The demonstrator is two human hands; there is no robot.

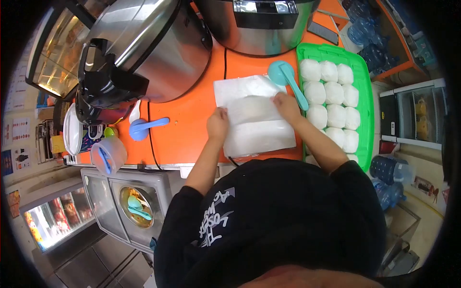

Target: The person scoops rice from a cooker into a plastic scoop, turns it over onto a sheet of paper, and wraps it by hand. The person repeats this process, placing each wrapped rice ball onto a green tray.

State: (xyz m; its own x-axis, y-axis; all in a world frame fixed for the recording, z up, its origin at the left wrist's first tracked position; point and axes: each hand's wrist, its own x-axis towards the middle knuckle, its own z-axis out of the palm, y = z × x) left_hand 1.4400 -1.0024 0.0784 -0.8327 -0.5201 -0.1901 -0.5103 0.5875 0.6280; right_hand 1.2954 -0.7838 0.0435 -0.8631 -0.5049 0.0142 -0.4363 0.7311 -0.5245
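A white paper sheet (254,111) is stretched between my two hands, over a stack of similar white paper (261,137) on the orange table. My left hand (218,124) is closed on the sheet's left edge, thumb and fingers pinching it. Its right edge is gripped by my right hand (287,106). Just beyond my right hand lies a teal rice scoop (279,73), its handle slanting toward the green tray (367,91). Rows of rounded white bundles (334,92) fill that tray.
Two large steel rice cookers (163,62) stand at the back of the orange table (182,137). To the left are a blue scoop (139,129) and a clear plastic tub (115,152). A grey chest freezer (103,206) carries a metal bowl (150,223) with another scoop.
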